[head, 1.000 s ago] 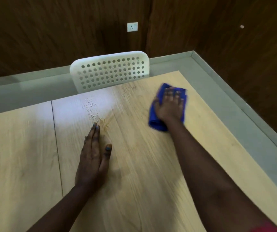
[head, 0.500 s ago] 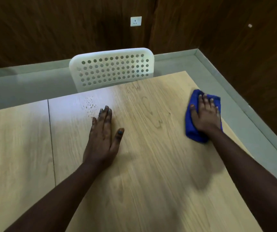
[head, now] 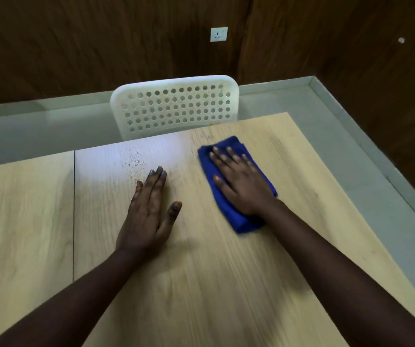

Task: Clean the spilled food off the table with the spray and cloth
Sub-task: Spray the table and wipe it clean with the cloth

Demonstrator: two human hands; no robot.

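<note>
A folded blue cloth (head: 239, 221) lies on the light wooden table (head: 226, 284), right of centre. My right hand (head: 239, 181) presses flat on the cloth with straight, spread fingers. My left hand (head: 151, 211) rests flat on the bare table to the left of the cloth, fingers together. Just beyond its fingertips is a patch of small droplets and bits (head: 134, 161) in a bright glare. No spray bottle is in view.
A white perforated chair back (head: 176, 106) stands against the table's far edge. The table's right edge runs diagonally beside a grey floor strip (head: 364, 171). A seam (head: 74, 209) splits the tabletop at the left. Dark wood walls stand behind.
My right hand has slid the cloth back leftward from the table's right edge toward the middle. My left hand has stayed flat in about the same spot.
</note>
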